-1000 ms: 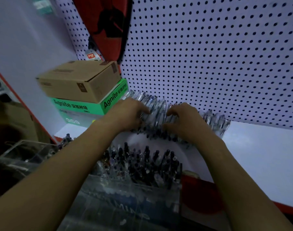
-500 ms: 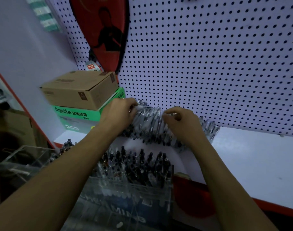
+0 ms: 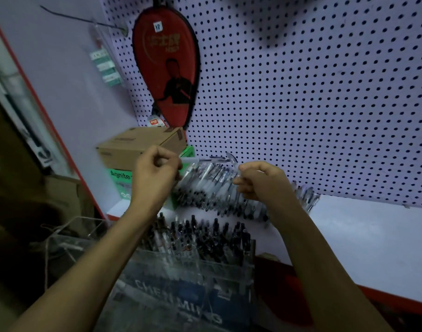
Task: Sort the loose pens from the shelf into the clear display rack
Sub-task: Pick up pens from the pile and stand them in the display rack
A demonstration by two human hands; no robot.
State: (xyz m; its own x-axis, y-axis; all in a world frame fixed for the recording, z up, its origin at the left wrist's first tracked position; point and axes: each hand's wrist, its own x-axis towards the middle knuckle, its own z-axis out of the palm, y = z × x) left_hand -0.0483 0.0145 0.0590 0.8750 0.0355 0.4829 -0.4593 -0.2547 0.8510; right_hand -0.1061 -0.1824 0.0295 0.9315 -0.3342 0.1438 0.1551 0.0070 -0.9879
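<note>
Head view: both hands, left hand [image 3: 154, 173] and right hand [image 3: 260, 180], pinch the pen bundle [image 3: 210, 180] between them, lying sideways just above the clear display rack [image 3: 181, 267].

Left hand [image 3: 154, 174] and right hand [image 3: 259, 182] are both pinching the top of a clear pack of pens [image 3: 212, 185], holding it up off the shelf [image 3: 373, 236]. Rack [image 3: 193, 267], full of upright pens, is sitting below the grips. Boxes [image 3: 133, 149] are lying behind the left hand.
</note>
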